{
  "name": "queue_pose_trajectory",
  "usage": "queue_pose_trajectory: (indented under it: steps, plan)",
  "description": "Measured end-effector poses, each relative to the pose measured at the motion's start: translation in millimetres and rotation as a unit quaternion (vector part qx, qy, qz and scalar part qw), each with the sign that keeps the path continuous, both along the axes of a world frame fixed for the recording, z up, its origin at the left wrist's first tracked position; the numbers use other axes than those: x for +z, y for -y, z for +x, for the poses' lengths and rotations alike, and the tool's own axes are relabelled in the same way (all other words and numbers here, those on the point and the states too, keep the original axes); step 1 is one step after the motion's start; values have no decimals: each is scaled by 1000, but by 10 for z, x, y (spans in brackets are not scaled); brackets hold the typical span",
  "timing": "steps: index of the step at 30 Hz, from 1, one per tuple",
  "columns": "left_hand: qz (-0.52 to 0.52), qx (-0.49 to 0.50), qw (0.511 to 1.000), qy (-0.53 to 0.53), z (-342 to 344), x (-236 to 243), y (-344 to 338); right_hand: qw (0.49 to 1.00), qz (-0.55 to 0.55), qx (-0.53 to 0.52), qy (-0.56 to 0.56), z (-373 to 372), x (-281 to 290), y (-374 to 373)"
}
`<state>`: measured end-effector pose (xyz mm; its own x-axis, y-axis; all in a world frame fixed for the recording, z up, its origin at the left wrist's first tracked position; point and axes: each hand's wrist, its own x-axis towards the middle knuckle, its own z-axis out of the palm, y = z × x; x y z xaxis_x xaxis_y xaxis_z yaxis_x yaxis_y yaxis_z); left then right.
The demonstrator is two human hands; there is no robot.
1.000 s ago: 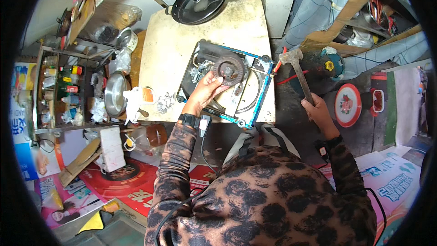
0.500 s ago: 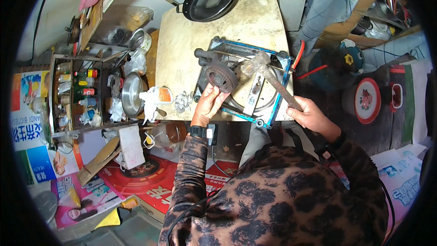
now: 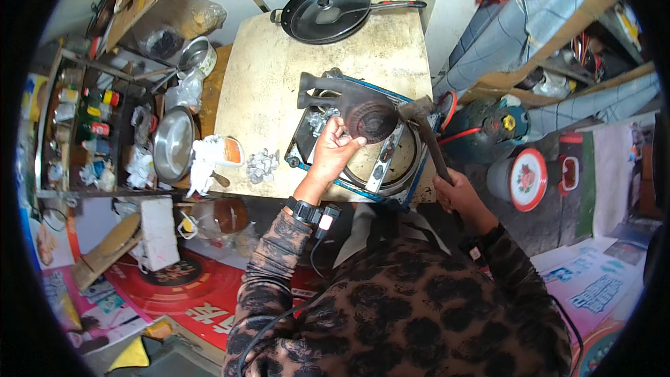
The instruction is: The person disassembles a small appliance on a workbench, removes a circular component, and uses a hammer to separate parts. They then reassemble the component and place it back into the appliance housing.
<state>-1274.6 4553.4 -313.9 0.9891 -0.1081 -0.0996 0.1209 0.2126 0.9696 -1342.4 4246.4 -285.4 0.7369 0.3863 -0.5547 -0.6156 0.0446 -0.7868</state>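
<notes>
My left hand (image 3: 330, 157) is closed on a dark cast-metal gas burner (image 3: 363, 112), gripping its near edge. The burner's round ring is tilted up, and its two stubby tubes point left. A hammer (image 3: 434, 145) with a worn handle is in my right hand (image 3: 460, 197), its head up beside the burner's right side. Whether the head touches the burner I cannot tell. Beneath both lies a gas stove frame (image 3: 349, 186) with blue edges, its inside exposed, a metal strip (image 3: 380, 164) crossing the round opening.
The stove frame lies on a pale, stained table (image 3: 262, 73). A lidded black pan (image 3: 324, 14) stands at the far edge. Crumpled foil (image 3: 262, 165) and a white tub (image 3: 229, 151) are at the left. A gas cylinder (image 3: 481, 129) with a red hose stands right of the table.
The burner has shifted right, its ring more tilted. The hammer head, blurred before, now shows sharper at the burner's right side. The whole view has also swung slightly.
</notes>
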Motion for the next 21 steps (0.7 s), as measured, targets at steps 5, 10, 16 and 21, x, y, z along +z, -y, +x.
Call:
queue_pose_trajectory:
  steps: [5, 10, 16, 21]
  plan:
    - [66, -6, 998, -1, -130, -42, 205, 999, 7, -16, -49, -178, 40, 142]
    - [137, -5, 990, 43, -189, -160, 449, 998, -14, -46, -51, -399, 39, 243]
    - [-16, -4, 999, 27, -254, -250, 616, 996, -48, -55, -56, -517, 76, 253]
    - [-87, -23, 996, 12, -251, -292, 510, 996, -65, -53, -41, -517, 79, 169]
